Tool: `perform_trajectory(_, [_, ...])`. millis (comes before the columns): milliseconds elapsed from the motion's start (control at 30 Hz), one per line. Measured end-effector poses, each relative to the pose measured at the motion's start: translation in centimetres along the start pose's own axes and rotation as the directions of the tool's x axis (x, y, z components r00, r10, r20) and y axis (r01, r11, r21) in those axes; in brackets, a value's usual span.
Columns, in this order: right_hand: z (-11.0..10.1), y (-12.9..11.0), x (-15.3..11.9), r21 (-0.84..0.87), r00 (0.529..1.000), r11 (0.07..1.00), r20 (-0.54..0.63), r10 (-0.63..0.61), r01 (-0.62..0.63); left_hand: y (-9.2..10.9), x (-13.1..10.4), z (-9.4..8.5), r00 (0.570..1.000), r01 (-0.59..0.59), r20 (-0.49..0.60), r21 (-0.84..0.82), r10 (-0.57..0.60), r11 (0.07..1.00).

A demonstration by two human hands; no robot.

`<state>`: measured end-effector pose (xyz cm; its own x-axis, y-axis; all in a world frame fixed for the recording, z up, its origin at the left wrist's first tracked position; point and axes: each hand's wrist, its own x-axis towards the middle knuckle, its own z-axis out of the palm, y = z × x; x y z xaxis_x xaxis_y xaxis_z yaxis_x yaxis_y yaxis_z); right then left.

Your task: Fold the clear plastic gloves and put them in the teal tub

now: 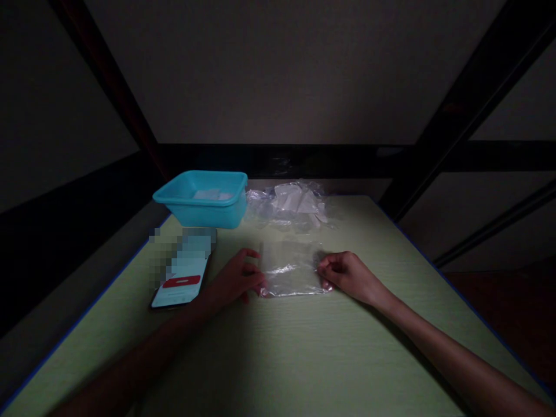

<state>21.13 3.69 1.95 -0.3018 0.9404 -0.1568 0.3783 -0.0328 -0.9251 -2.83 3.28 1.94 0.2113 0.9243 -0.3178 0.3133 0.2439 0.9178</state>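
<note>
A clear plastic bag (292,269) lies flat on the table between my two hands, its near edge catching the light. My left hand (241,273) is at the bag's left edge, thumb and fingers closed on the near left corner while the upper fingers stay loosely bent. On the other side, my right hand (345,275) pinches the right edge near its front corner. Nothing can be made out inside the bag.
A blue plastic basket (204,214) with white pieces in it stands at the back left. Beside it is a heap of clear plastic bags and white paper (295,202). A lit phone (182,281) lies left of my left hand on the pale green table (295,359).
</note>
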Motion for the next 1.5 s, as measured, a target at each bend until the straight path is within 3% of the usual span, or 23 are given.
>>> perform_trajectory(267, [0.0, 0.1, 0.0, -0.039, 1.0, 0.999, -0.016, -0.011, 0.011, 0.7, -1.2, -0.4, 0.995, 0.004, -0.098, -0.04, -0.007, 0.999])
perform_trajectory(967, [0.2, -0.1, -0.2, -0.029, 0.997, 0.999, -0.075, 0.021, -0.023, -0.2, -1.3, 0.7, 0.987, -0.128, -0.103, -0.012, 0.127, 0.992])
perform_trajectory(1500, [0.4, 0.6, -0.4, -0.146, 0.97, 0.981, -0.192, -0.151, 0.124, -0.8, -1.1, 1.5, 0.958, -0.229, -0.175, 0.001, 0.226, 0.973])
